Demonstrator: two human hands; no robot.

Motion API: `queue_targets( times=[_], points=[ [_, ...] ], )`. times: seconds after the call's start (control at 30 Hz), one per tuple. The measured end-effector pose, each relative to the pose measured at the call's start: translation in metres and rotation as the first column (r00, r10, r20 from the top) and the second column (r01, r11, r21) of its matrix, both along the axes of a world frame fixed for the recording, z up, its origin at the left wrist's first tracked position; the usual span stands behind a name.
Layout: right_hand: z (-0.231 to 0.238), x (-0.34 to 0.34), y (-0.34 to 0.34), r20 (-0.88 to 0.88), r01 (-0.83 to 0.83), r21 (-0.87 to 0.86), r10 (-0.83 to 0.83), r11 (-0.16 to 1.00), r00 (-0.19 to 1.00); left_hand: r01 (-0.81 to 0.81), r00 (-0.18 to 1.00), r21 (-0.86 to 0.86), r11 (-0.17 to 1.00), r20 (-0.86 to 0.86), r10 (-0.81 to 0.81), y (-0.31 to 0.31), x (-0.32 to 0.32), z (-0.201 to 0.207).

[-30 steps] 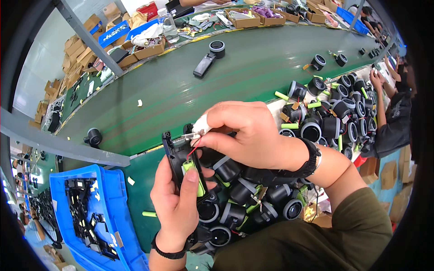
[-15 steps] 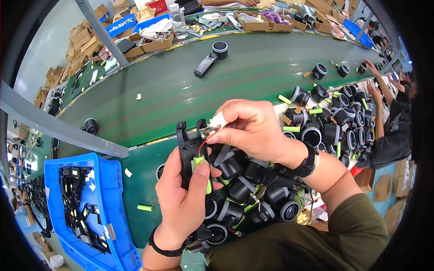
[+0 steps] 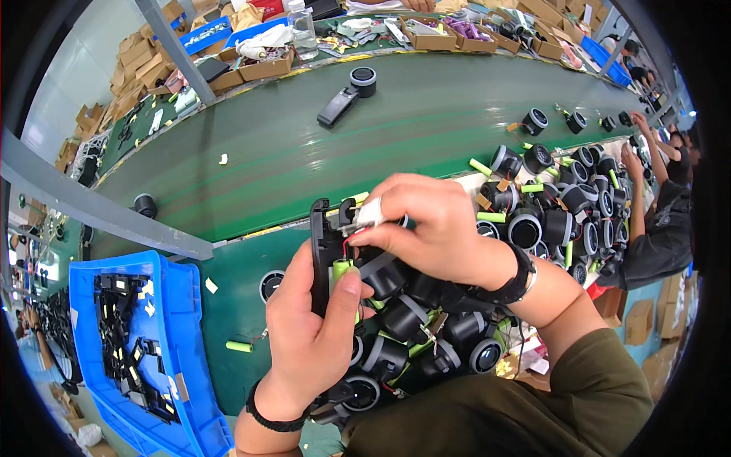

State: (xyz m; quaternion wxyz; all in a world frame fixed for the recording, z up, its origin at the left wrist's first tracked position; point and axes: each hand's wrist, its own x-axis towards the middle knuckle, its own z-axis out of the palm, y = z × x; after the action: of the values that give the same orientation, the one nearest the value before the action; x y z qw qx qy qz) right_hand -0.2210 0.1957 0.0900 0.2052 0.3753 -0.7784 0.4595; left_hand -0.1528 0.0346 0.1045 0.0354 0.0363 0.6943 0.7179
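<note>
Green conveyor belt (image 3: 396, 145) curves across the upper half of the view, with cardboard boxes crowding its far edge at 12 o'clock and a blue plastic bin (image 3: 91, 305) of black parts at 8 o'clock. At centre, the left hand (image 3: 316, 335) is closed around a black plastic housing (image 3: 320, 244), thumb pressed over a green cylindrical battery (image 3: 340, 268) seated in it. From 3 o'clock the right hand (image 3: 434, 221) reaches in, its fingertips pinched on a small silver-and-white component (image 3: 369, 213) at the housing's top end, where thin red wire (image 3: 350, 238) runs down toward the battery. Judging by this, the battery is already in place and the wiring or contact piece is being fitted; the housing looks open on its face, so closing it seems left to do. Below the hands, toward 5 o'clock, lies a heap of black lamp heads (image 3: 411, 335). More of them, mixed with loose green batteries, pile up at 2 o'clock (image 3: 556, 213). One spare green cell (image 3: 239, 346) lies on the table at 7 o'clock, well apart from the hands.
</note>
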Motion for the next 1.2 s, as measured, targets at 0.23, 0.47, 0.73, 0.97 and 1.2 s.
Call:
queue_targets(
  times=[0.23, 0.47, 0.73, 0.97, 1.2],
  points=[
    [-0.002, 0.009, -0.006, -0.255, 0.064, 0.044, -0.051, 0.997, 0.966, 0.02, 1.0, -0.033, 0.999, 0.002, -0.02, 0.0, 0.0, -0.002],
    [0.0, 0.015, -0.005, -0.24, 0.053, 0.063, -0.036, 0.997, 0.97, 0.02, 1.0, -0.005, 1.0, 0.0, -0.02, -0.001, 0.003, -0.003],
    [-0.002, 0.022, -0.006, -0.334, 0.149, 0.15, -0.092, 0.977, 0.938, -0.069, 0.952, -0.275, 0.959, -0.307, -0.019, -0.002, 0.002, -0.016],
    [0.0, 0.02, -0.009, -0.24, 0.048, 0.07, -0.03, 0.996, 0.97, -0.081, 0.977, -0.142, 0.987, -0.205, 0.051, -0.002, 0.003, -0.014],
    [-0.001, 0.018, -0.012, -0.253, 0.07, 0.017, -0.064, 0.997, 0.965, -0.025, 0.983, -0.12, 0.992, -0.181, 0.003, 0.0, 0.005, -0.013]
  ],
)
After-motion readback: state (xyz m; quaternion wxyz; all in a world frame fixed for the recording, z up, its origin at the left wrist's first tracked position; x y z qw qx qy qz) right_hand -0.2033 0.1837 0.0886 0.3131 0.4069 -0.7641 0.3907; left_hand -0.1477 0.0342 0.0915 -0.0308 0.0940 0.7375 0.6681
